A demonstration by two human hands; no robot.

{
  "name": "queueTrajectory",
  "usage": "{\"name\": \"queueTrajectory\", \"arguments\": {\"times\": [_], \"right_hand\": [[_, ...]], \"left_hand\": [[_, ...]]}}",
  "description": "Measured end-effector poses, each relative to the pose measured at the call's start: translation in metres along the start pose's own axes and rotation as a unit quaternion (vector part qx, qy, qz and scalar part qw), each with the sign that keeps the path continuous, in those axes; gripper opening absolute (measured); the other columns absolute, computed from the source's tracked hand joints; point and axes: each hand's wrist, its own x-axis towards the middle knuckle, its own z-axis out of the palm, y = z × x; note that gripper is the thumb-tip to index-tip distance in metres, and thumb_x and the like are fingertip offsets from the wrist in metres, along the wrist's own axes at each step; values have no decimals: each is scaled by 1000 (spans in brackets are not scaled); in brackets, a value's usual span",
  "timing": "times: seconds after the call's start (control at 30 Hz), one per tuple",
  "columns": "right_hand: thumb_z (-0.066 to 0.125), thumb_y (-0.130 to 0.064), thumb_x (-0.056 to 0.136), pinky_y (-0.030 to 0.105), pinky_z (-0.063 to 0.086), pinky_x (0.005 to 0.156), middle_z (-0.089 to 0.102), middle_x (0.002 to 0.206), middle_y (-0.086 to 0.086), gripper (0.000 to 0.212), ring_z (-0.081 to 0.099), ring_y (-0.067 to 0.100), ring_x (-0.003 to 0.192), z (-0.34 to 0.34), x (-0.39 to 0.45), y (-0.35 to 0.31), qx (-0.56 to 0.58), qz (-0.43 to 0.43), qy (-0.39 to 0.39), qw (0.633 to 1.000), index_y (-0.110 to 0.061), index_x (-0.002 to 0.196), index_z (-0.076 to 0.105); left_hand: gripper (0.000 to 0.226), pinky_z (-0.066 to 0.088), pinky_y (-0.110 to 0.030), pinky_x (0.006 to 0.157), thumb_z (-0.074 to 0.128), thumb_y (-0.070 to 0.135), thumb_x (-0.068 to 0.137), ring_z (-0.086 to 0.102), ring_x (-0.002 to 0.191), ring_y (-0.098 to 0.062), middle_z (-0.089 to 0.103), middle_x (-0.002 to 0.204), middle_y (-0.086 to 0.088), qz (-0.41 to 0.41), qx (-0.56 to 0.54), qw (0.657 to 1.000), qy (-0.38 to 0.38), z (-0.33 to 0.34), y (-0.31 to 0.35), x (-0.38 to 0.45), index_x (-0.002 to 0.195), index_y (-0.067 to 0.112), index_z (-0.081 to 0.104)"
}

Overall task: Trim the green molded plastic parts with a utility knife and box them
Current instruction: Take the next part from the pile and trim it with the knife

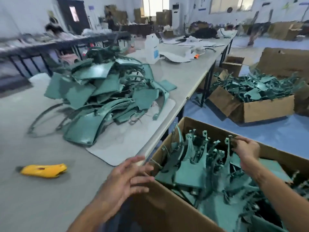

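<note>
The right hand (245, 152) is reaching into the near box (167, 206) beside the table (41, 206), its fingers pinching the top of an upright green part (190, 171), probably settling it among the others standing there so they pack tight. The left hand (127, 176) is hovering over the box's near corner at the table's edge with fingers spread and gripping nothing, seemingly ready to steady the box. The yellow knife (44, 170) is lying apart on the table, well short of the pile of green parts (107, 101), likely waiting for trimming, while a second box (260, 108) on the floor is holding green scraps
</note>
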Motion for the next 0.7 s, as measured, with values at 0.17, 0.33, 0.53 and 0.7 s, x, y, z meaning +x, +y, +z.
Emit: {"name": "queueTrajectory", "arguments": {"times": [0.17, 0.33, 0.53, 0.7], "right_hand": [[61, -2, 95, 8, 41, 60, 71, 83, -3, 24, 61, -4, 70, 98, -107, -40, -95, -286, -110, 947, -23, 89, 68], [67, -14, 100, 21, 52, 53, 76, 92, -9, 11, 70, 11, 56, 196, -225, -77, -65, -358, -361, 858, -24, 104, 69], [63, -28, 102, 31, 54, 44, 75, 66, 5, 37, 69, 22, 47, 289, -318, -80, -185, -262, -454, 831, 2, 82, 73], [61, -23, 95, 44, 63, 57, 67, 49, 2, 41, 69, 20, 46, 311, -329, -78, -238, -304, -333, 860, -4, 60, 69]], "left_hand": [[33, 52, -38, 67, 72, 39, 87, 75, 88, -25, 77, 108, -2, 51, 197, 979, 24, -95, 36, -66, 114, 19, 73], [24, 45, -24, 48, 52, -3, 101, 67, 61, -20, 77, 88, -14, 122, 126, 950, 257, -199, 26, -105, 102, 7, 75], [29, 39, -9, 41, 49, 6, 104, 53, 44, 2, 67, 67, 8, 146, -42, 869, 470, -284, -19, -156, 91, 20, 71], [29, 41, -9, 43, 48, 6, 103, 53, 44, 2, 64, 59, 11, 173, -63, 860, 476, -296, -32, -165, 91, 21, 71]]}}
